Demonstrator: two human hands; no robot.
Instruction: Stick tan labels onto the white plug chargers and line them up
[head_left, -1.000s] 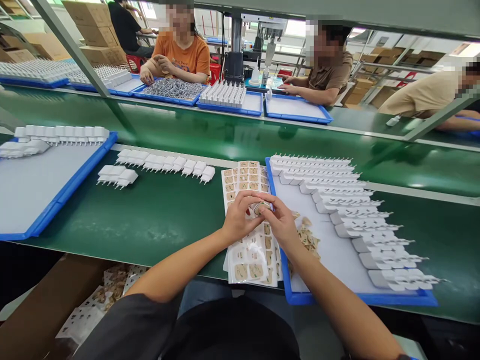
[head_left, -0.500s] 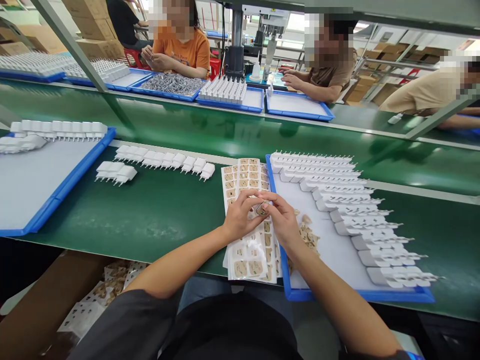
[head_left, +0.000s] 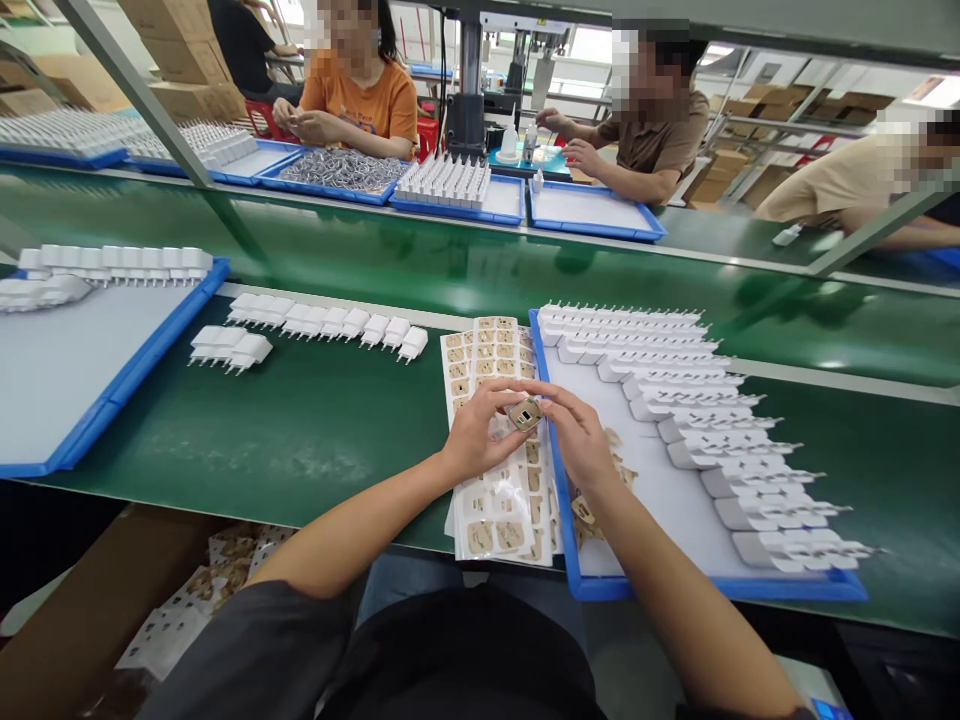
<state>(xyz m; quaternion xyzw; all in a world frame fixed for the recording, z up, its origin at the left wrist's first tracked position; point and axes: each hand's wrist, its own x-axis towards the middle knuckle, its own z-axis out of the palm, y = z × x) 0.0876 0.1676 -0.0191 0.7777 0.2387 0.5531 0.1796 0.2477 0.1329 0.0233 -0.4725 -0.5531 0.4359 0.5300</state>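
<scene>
Small tan part (head_left: 525,414) sat centre frame, raised just above the sticker sheets (head_left: 491,440), pinched between both hands. Left hand (head_left: 480,435) held its left edge, fingers (head_left: 501,392) curled and closed on it. Right hand (head_left: 577,435) met it from the right, fingers (head_left: 546,400) also pinched on the part. Both forearms came up from the bottom of the frame.

Sheets lay on the green desk (head_left: 315,430), touching the left rim of a blue tray (head_left: 570,540). Loose tan pieces (head_left: 600,490) lay in the tray just beside the right wrist. White plugs (head_left: 697,400) ran in stepped rows across the tray toward lower right.

Left of centre, a short row of plugs (head_left: 330,322) lay on the desk, with a smaller cluster (head_left: 229,348) nearby. A second tray (head_left: 112,385) sat at far left. Across the belt, upper frame, other people worked at more trays (head_left: 596,215).
</scene>
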